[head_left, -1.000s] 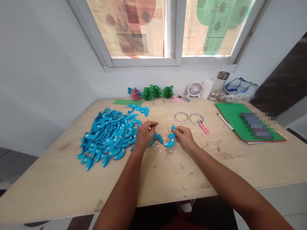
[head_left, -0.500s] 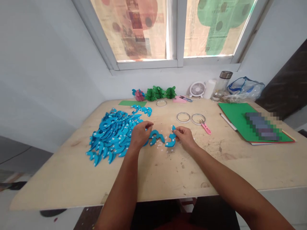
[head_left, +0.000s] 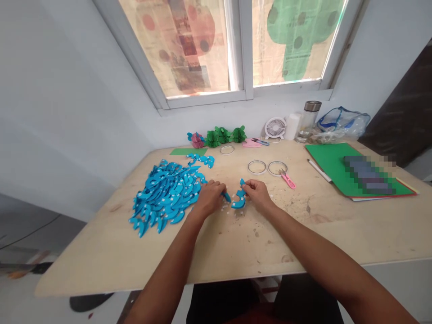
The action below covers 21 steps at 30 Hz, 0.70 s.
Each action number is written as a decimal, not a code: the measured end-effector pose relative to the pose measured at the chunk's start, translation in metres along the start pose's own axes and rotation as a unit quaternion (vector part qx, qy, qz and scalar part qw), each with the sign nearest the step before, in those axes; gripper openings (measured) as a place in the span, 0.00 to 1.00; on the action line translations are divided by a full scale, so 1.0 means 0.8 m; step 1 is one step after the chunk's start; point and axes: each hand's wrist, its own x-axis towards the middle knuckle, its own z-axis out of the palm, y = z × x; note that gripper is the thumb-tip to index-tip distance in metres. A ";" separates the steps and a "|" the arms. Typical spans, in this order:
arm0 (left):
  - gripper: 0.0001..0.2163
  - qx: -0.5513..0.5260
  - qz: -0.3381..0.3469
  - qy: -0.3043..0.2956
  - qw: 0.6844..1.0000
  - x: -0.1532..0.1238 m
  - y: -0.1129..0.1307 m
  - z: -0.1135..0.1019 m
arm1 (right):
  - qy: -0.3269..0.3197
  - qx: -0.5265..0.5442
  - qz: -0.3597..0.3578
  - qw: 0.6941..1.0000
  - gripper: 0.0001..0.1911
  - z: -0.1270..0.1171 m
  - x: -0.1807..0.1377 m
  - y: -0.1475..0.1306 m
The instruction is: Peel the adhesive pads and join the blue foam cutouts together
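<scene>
A big heap of blue curved foam cut-outs [head_left: 167, 194] lies on the wooden table [head_left: 236, 243], left of centre. My left hand [head_left: 209, 198] rests at the heap's right edge, fingers curled down over a blue piece [head_left: 226, 196] whose tip sticks out. My right hand [head_left: 257, 193] pinches the top of another blue curved piece [head_left: 239, 198] that lies on the table between the two hands. Small white scraps are scattered around both hands.
Two tape rings [head_left: 257, 167] and pink snips [head_left: 287, 180] lie beyond my right hand. A third ring [head_left: 227, 149], green paper shapes [head_left: 224, 135], a small fan [head_left: 275, 128], a bottle [head_left: 307, 121] and a clear bag [head_left: 340, 125] line the back. Green sheets [head_left: 334, 166] lie far right.
My left hand has come down from a raised pinch onto the blue piece by the heap. My right hand kept its hold on its piece. The view shifted slightly.
</scene>
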 end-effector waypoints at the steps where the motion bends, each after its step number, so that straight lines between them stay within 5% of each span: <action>1: 0.04 -0.016 0.001 0.016 1.000 0.000 -0.001 -0.003 | 0.003 0.000 -0.003 1.000 0.10 0.000 0.001 0.001; 10: 0.04 -0.205 -0.064 0.218 0.952 0.001 0.004 -0.014 | -0.009 0.045 -0.022 0.999 0.11 0.002 -0.003 -0.006; 21: 0.10 -0.523 -0.160 0.186 0.816 0.007 0.037 0.001 | -0.095 0.044 -0.068 0.992 0.08 0.006 -0.016 -0.022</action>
